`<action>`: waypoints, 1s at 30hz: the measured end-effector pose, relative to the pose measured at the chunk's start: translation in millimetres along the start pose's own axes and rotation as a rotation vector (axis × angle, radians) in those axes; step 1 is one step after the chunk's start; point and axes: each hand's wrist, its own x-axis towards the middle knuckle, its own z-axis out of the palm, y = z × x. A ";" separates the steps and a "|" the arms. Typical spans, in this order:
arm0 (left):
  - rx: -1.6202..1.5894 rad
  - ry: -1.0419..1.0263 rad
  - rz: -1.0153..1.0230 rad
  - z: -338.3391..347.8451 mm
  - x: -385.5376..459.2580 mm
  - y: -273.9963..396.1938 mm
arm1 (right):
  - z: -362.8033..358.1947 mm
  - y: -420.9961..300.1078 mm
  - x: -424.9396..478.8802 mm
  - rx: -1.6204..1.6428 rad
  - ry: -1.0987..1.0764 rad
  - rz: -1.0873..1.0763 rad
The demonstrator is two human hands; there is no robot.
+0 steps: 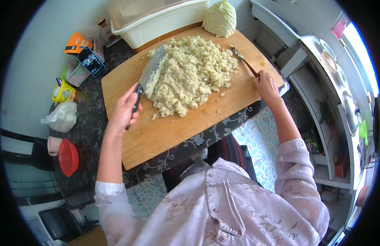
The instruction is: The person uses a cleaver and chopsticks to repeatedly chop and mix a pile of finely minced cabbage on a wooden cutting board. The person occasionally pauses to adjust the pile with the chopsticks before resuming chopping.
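Observation:
My left hand [123,107] grips the black handle of a cleaver [152,69]. Its broad blade, smeared with pale bits, rests against the left side of a big heap of finely chopped pale-green filling [190,73]. The heap is spread over a wooden cutting board [165,138]. In my right hand [266,84], at the board's right edge, is a slim dark utensil [248,65], perhaps chopsticks. Bits of filling cling to its far tip, which lies just right of the heap. A piece of cabbage [220,19] sits at the board's far corner.
Behind the board stands a large white plastic bin [159,23]. Along the table's left side are a propped phone [91,61], a yellow tub [63,91], a knotted plastic bag [63,117], a pink mug [54,145] and a red bowl [68,158]. Tiled shelving [313,92] is at right.

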 end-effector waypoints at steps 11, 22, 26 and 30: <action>-0.088 0.016 0.083 2.7 -7.7 4.1 | -6.0 -3.6 -11.8 -0.011 -0.058 -0.034; -0.049 0.091 0.057 1.5 -7.7 -5.5 | -5.1 -1.2 -5.5 0.023 -0.074 -0.003; -0.015 0.062 -0.005 -4.9 -5.9 -5.0 | -34.5 -18.1 -10.6 0.594 -0.381 0.111; -0.011 0.096 0.056 8.6 -11.5 -10.4 | -60.0 -17.9 -11.4 1.113 -0.568 0.246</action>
